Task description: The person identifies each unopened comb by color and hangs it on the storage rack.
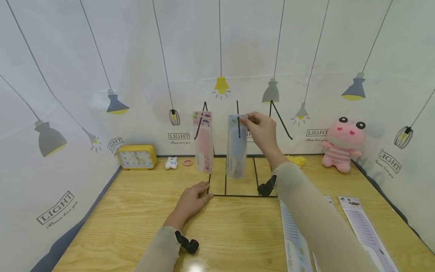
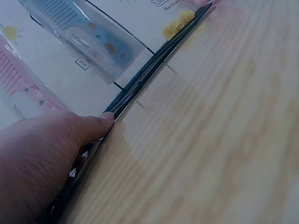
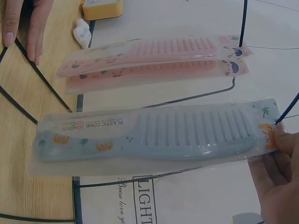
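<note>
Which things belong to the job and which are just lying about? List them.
Likely for the job: held blue comb, pink combs, black wire rack, tabletop blue comb, purple comb.

Just lying about: yellow clock, white bear figure, pink ring, yellow bundle, pink plush toy.

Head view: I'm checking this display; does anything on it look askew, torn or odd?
Nothing stands out: the pink combs hang on a hook, the right hand holds the blue comb, and no tear shows.
</note>
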Tool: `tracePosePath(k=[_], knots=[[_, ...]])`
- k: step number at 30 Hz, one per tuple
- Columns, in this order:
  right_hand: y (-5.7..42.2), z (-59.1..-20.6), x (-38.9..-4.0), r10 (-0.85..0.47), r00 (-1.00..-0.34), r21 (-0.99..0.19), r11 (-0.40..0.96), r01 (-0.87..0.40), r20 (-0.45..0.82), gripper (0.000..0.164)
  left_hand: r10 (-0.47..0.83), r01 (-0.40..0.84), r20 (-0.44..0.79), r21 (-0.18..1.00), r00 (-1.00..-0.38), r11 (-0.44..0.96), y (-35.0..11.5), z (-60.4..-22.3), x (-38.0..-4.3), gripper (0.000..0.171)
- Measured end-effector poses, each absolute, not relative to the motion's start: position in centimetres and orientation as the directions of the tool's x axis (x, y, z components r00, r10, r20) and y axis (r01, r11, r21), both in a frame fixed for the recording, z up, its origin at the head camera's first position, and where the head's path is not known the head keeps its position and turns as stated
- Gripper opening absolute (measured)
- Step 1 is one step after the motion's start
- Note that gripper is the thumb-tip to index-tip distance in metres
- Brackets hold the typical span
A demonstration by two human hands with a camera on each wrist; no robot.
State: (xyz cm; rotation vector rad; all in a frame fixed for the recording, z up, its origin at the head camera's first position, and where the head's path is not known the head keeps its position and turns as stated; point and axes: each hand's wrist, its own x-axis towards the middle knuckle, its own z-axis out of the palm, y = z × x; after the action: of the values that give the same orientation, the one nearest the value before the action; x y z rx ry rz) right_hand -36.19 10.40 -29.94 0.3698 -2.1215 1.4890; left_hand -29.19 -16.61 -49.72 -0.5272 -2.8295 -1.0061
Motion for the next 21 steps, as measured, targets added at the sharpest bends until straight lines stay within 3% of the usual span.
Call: tracePosePath(k=[15, 21], knots=[[10.2, -29.67, -36.85, 0.082, -0.833, -0.781, 0.41, -0.472, 0.547, 0.022, 0.285, 0.344, 0.195, 0.588, -0.939, 0.732, -16.63, -50.06, -29.35, 0.056], [10.56, -29.96, -36.36, 0.09, -0.843, -0.785, 0.428, -0.447, 0.53, 0.03, 0.285, 0.346, 0.198, 0.587, -0.938, 0.732, -16.63, -50.01, -29.41, 0.057]])
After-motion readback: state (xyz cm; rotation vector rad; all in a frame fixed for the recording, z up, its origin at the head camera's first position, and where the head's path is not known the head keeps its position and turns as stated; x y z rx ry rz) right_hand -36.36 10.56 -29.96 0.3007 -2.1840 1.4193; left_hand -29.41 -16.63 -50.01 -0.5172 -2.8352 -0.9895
